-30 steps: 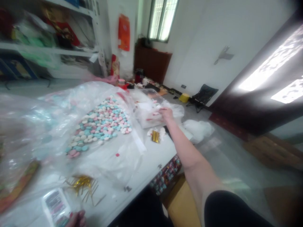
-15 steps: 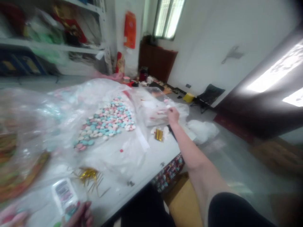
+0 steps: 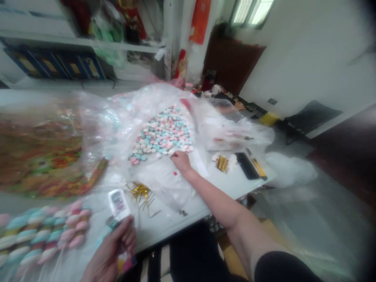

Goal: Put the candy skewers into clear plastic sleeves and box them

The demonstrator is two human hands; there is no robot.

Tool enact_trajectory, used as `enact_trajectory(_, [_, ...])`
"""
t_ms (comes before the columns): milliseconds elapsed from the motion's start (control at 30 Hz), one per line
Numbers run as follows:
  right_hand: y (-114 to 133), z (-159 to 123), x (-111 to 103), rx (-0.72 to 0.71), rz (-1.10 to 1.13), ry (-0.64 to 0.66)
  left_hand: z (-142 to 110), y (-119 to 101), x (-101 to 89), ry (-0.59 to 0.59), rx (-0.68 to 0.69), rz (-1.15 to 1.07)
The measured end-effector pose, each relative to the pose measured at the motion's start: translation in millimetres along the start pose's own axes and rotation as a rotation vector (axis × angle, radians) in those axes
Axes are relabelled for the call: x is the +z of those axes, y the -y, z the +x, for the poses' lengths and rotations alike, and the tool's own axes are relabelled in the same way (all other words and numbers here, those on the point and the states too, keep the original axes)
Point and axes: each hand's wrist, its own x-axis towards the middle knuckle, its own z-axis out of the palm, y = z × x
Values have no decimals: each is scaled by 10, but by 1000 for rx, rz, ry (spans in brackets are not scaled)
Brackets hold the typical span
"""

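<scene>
Right hand — beside pastel candies; left hand grips a packet.

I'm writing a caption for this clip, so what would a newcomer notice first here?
The eye goes first to the big heap of pastel pink, teal and white oval sweets on clear plastic sheeting in the middle of the white table, with the right hand at its lower edge. At bottom left, the left hand grips a white-labelled packet, just below a bunch of gold twist ties.
</scene>
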Motion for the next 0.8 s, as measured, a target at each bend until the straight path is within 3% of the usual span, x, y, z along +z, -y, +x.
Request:
enact_trajectory(133, [188,230,328,-32,-82,101,-21,-69,-80,-7,-42,-59])
enact_trajectory(300, [233,239,521,-45,-190,161,-45,-127,-124,10,-79,-64])
enact_trajectory(500, [158,176,449,-46,-261,163,68,-53,-241,-26,17,-10])
enact_trajectory(667, [167,393,339,13,-302,98,231,60,-382,42,-27,26])
enact_trajectory(800, [246,528,416,3,-313,121,204,67,-380,90,-27,14])
